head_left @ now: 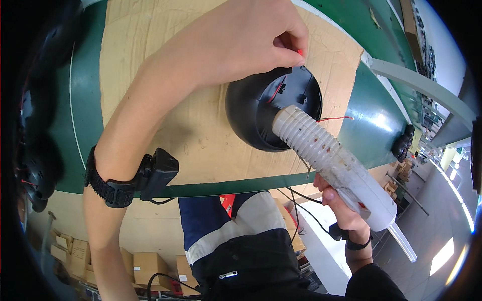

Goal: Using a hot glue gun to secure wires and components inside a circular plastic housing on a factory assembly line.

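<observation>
My left hand [251, 37] reaches over a black dome-shaped shell [251, 108] lying on brown cardboard [150, 60]. Its thumb and forefinger pinch the end of a thin red wire [300, 51] at the shell's upper rim. A second red wire [334, 119] sticks out to the right of the shell. My right hand [344, 205] grips the handle of a white glue gun [331, 158]. The gun's ribbed nozzle points into the shell's open inside.
The cardboard covers a green table [374, 118]. Black parts lie at the left edge [35, 165] and another at the right [404, 143]. Cardboard boxes [145, 266] stand on the floor below. A black strap with a small device [135, 180] is on my left wrist.
</observation>
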`<state>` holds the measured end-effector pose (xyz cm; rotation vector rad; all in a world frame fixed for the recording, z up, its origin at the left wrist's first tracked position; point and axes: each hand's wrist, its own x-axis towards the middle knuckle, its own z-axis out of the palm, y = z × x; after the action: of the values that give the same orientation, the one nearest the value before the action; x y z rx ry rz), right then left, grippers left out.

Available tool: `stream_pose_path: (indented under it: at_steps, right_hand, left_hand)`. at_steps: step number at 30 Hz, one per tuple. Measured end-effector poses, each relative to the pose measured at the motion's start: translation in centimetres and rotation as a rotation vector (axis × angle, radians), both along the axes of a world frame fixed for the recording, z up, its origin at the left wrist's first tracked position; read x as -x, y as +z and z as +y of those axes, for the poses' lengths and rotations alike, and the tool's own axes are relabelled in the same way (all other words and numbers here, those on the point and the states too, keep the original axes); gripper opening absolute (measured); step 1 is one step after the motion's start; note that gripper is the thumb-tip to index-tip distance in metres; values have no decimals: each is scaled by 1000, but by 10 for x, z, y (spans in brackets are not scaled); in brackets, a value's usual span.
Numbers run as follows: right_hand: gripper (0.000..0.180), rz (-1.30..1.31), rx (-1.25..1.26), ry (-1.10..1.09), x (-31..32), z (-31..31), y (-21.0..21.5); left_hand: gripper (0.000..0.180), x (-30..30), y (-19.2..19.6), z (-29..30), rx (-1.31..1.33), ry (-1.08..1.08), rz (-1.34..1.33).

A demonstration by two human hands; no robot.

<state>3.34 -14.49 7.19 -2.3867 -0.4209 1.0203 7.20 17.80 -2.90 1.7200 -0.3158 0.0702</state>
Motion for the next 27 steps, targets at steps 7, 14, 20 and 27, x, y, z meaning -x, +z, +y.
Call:
stream_pose_path:
  at_steps: [7,14,20,27]
  right_hand:
    - [33,-42,0,55,-2,6,2]
    - [32,-98,-76,87,1,1,-7]
    - [30,-100,-20,110,-1,9,-1]
    - [29,-120,-22,130,3,5,0]
  left_hand:
    - [19,2,6,0,-109,30,-31]
    - [19,3,9,4,-15,-36,40]
    - [18,4,17,12,-3,-27,19]
    - [16,9,7,2,-68,45,-39]
